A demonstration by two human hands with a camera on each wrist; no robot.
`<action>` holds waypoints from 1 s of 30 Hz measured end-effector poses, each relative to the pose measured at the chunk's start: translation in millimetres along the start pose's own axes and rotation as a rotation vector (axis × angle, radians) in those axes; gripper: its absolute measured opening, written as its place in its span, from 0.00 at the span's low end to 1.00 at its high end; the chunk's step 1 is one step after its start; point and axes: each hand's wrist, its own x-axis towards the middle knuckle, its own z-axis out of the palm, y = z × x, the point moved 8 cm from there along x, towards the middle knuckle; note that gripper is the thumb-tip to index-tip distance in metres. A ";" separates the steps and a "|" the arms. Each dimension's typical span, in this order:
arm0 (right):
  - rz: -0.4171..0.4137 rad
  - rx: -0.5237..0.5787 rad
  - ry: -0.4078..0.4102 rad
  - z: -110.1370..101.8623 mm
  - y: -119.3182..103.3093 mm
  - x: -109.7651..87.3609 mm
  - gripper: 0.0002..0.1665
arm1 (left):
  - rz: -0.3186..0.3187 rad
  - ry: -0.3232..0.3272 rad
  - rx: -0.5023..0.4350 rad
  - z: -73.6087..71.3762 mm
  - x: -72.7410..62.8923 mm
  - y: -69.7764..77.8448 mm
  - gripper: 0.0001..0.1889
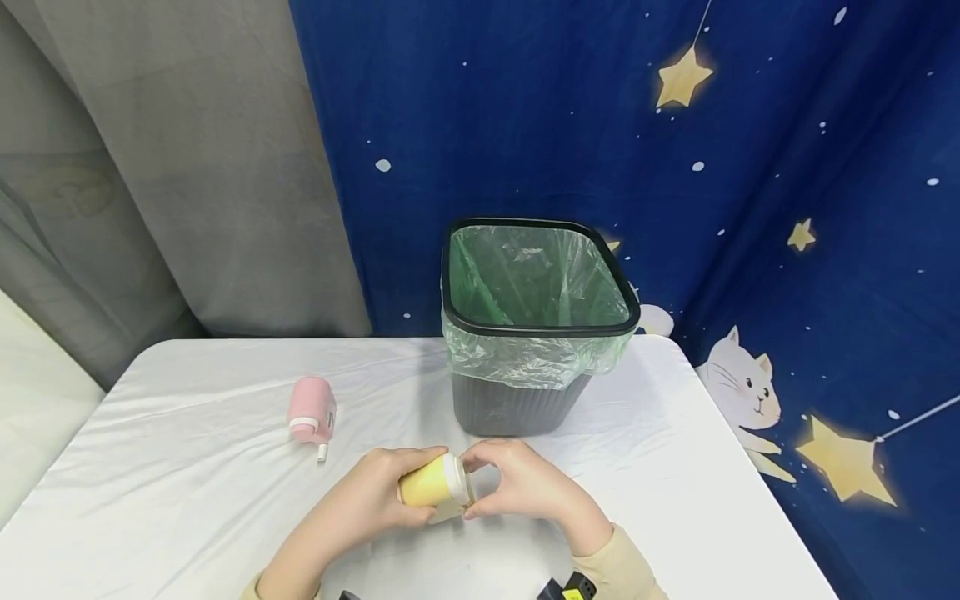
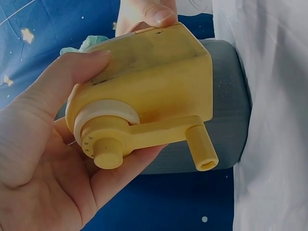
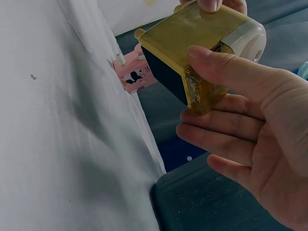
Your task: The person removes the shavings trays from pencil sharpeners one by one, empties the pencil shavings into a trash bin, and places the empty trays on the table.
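Note:
A yellow hand-crank pencil sharpener (image 1: 423, 485) is held above the near part of the table. My left hand (image 1: 378, 487) grips its body, thumb on one side and fingers round the other. Its ribbed cream ring and yellow crank handle (image 2: 202, 149) face the left wrist camera. From the right, my right hand (image 1: 528, 485) pinches the end with the see-through shavings drawer (image 3: 204, 98). The right thumb lies on the drawer's edge and fingers are curled beneath it. The sharpener is tilted, its white front (image 3: 248, 41) visible in the right wrist view.
A dark grey bin (image 1: 517, 408) with a black rim and a clear green liner bag (image 1: 525, 367) stands just beyond the hands. A pink crank sharpener (image 1: 311, 404) rests on the left of the white-covered table (image 1: 187, 467). Grey and blue curtains hang behind.

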 end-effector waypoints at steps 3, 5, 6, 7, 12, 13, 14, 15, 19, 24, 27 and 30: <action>-0.002 -0.003 0.000 0.2 0.1 0.2 0.29 | 0.001 -0.004 -0.008 -0.4 -0.6 0.0 0.29; -0.004 -0.008 0.002 0.4 0.2 0.1 0.29 | 0.003 -0.003 -0.015 -0.7 -0.9 0.0 0.29; -0.004 -0.010 0.003 0.5 0.2 0.0 0.29 | 0.004 -0.003 -0.017 -0.8 -1.1 0.1 0.29; -0.004 -0.012 0.003 0.7 0.5 -0.1 0.29 | 0.005 -0.002 -0.018 -0.9 -1.2 0.0 0.29; 0.006 -0.018 0.001 -0.6 2.6 -1.2 0.30 | 0.001 -0.003 -0.014 -2.7 -2.4 -0.6 0.29; 0.010 -0.020 0.003 -2.2 3.7 -1.7 0.30 | 0.001 -0.002 -0.004 -4.0 -2.8 -1.1 0.29; 0.014 -0.029 0.012 -4.9 4.8 -2.6 0.30 | -0.003 0.000 0.010 -6.0 -3.5 -1.9 0.29; 0.019 -0.034 0.026 -8.7 6.1 -3.7 0.31 | -0.011 0.004 0.026 -8.6 -4.4 -3.4 0.29; 0.044 -0.019 0.092 -26.4 15.4 -11.6 0.32 | -0.078 0.032 0.088 -21.3 -9.2 -13.9 0.30; 0.067 -0.010 0.135 -43.7 20.3 -18.3 0.33 | -0.129 0.052 0.104 -31.9 -12.9 -21.6 0.30; 0.068 -0.010 0.139 -46.9 21.1 -18.3 0.33 | -0.118 0.046 0.101 -32.6 -12.2 -20.6 0.29; 0.068 -0.002 0.139 -47.2 21.4 -18.3 0.33 | -0.117 0.041 0.102 -32.3 -11.7 -19.7 0.29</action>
